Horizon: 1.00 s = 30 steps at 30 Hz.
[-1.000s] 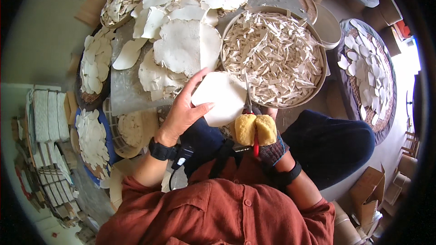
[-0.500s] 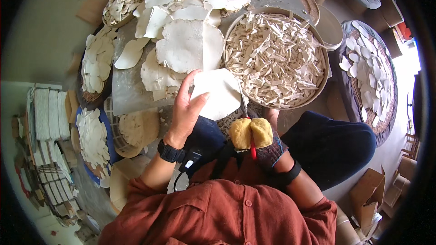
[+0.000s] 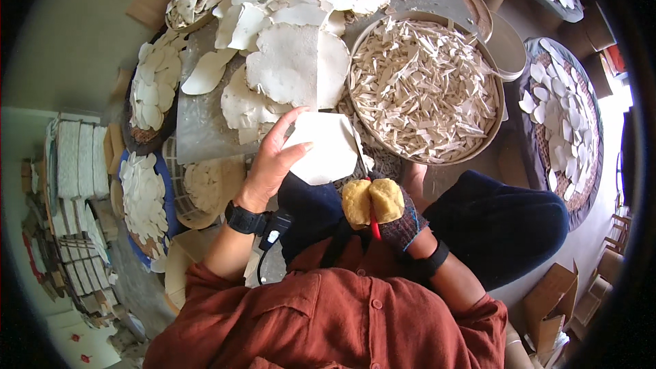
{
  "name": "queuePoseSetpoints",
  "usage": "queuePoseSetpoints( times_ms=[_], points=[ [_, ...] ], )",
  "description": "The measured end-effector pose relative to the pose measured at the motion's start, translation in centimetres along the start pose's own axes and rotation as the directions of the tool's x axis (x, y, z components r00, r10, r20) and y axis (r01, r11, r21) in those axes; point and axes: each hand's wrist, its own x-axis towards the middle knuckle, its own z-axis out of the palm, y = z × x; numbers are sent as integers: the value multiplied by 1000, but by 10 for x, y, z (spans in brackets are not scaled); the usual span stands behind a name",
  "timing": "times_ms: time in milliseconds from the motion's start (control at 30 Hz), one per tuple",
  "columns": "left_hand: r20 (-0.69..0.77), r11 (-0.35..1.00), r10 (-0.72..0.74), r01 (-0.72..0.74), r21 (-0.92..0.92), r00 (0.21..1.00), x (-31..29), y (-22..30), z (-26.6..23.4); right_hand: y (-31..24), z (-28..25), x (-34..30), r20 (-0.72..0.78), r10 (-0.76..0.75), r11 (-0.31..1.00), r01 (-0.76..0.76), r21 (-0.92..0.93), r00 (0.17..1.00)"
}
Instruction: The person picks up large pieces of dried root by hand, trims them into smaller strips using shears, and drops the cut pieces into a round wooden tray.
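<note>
My left hand (image 3: 270, 160) pinches a flat white sheet (image 3: 321, 148), thumb on top, its outline many-sided with straight cut edges. In my right hand (image 3: 404, 224), which wears a dark knitted glove, is a pair of scissors with red showing at the handles and thick yellow padding (image 3: 372, 201) around them. The scissors' blades (image 3: 360, 145) lie along the sheet's right edge. A small white scrap (image 3: 369, 162) shows beside the blades. The padding hides most of the right fingers.
A round tray (image 3: 425, 161) full of narrow white offcuts stands ahead to the right. Large irregular white sheets (image 3: 283, 61) are piled on a grey board (image 3: 195, 119). Round trays of white pieces stand left (image 3: 143, 195) and right (image 3: 564, 123). An open cardboard box (image 3: 550, 297) sits lower right.
The sheet has turned slightly and sits a little lower and to the left. A small scrap now shows by the blades. The whole view has shifted slightly.
</note>
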Motion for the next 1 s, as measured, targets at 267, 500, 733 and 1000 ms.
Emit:
queuePoseSetpoints(
  times_ms=[267, 500, 733, 1000],
  points=[
    [22, 990, -74, 76, -117, 997, -2, 2, -7, -9, -2, -1, 102, 41, 999, -41, -10, 994],
    [89, 998, -57, 54, 37, 994, -4, 13, -7, -3, -3, 3, 122, 25, 999, -19, -51, 992],
    [191, 984, -172, 162, 68, 966, 6, 22, -32, -32, -10, 10, 70, -61, 987, 71, -147, 996],
    [213, 787, 362, -420, 452, 908, 0, 33, -31, 22, -19, -9, 192, 330, 892, -372, 258, 924]
  ],
)
